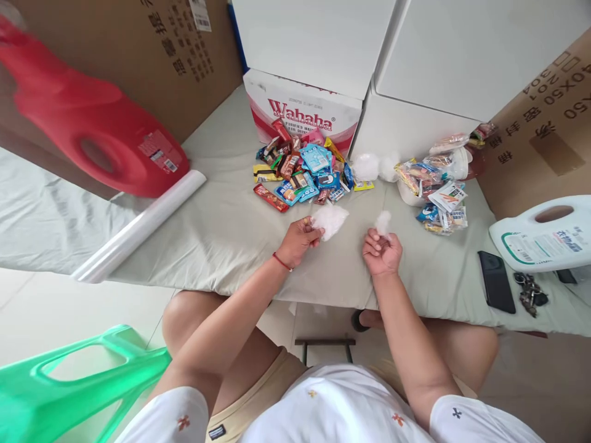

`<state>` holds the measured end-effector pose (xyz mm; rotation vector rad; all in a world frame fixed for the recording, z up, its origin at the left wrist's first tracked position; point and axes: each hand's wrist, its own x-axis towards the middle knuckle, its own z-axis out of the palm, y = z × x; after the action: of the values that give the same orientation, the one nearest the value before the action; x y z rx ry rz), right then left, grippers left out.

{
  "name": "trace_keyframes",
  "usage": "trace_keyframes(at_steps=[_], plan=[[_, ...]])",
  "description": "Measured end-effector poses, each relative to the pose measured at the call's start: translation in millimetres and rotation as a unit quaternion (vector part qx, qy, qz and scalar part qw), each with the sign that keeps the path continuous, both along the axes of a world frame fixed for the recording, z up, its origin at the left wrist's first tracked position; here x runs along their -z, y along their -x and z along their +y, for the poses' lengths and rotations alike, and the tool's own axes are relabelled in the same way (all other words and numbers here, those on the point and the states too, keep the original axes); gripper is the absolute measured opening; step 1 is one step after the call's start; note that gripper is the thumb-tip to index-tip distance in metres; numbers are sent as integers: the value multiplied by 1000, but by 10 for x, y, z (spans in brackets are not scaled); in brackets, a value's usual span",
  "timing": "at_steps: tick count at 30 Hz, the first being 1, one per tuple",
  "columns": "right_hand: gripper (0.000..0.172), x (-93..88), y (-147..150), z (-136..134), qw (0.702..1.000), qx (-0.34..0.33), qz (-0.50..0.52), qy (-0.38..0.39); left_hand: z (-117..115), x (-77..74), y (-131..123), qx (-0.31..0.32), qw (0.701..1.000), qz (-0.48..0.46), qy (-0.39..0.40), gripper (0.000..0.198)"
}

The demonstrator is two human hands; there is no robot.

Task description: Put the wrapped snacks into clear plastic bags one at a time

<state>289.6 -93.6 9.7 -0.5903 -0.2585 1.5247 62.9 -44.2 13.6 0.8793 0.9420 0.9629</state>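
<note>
My left hand (300,240) pinches a flat, fluffy white wad of cotton (331,222) between thumb and fingers, just above the cloth-covered table. To its right, my right hand (382,251) is closed on a smaller white tuft of cotton (383,221) that sticks up from the fingertips. The two hands are apart. Beyond them lies a heap of small wrapped snacks (300,166). Beside the heap sit two round white fluffy clumps (366,167), which look like the same cotton.
A white container (410,195) overflowing with packets stands behind on the right. A phone (496,282), keys (530,293) and a white detergent bottle (545,234) lie at far right. At left are a red jug (92,123), a plastic film roll (138,227) and a green stool (83,387). Boxes (305,107) line the back.
</note>
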Motion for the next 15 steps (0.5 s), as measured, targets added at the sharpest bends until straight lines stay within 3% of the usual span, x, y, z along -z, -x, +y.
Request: trace_keyframes(at_steps=[2,5,8,10,12,13,15], plan=[[16,-18,-84,-7,998,42,44,-27,97,-80,-118,-1,1000,-8,-2,54],[16,-33,-115,3,996,50,67,-39,336,-265,-430,9,999,-42,-22,54],[17,-32,-87,28,997,40,59,-25,551,-367,-688,-37,998,-57,-11,72],[19,-24,-55,42,999,35,33,-6,562,-320,-723,-68,997,-16,-29,75],[24,-10,-4,46,1000,22,-13,18,444,-189,-651,-75,994,22,-73,55],[26,-3,30,44,999,11,-44,28,353,-111,-590,-53,995,33,-82,37],[28,7,113,35,992,-8,-117,39,158,29,-463,-4,995,29,-94,35]])
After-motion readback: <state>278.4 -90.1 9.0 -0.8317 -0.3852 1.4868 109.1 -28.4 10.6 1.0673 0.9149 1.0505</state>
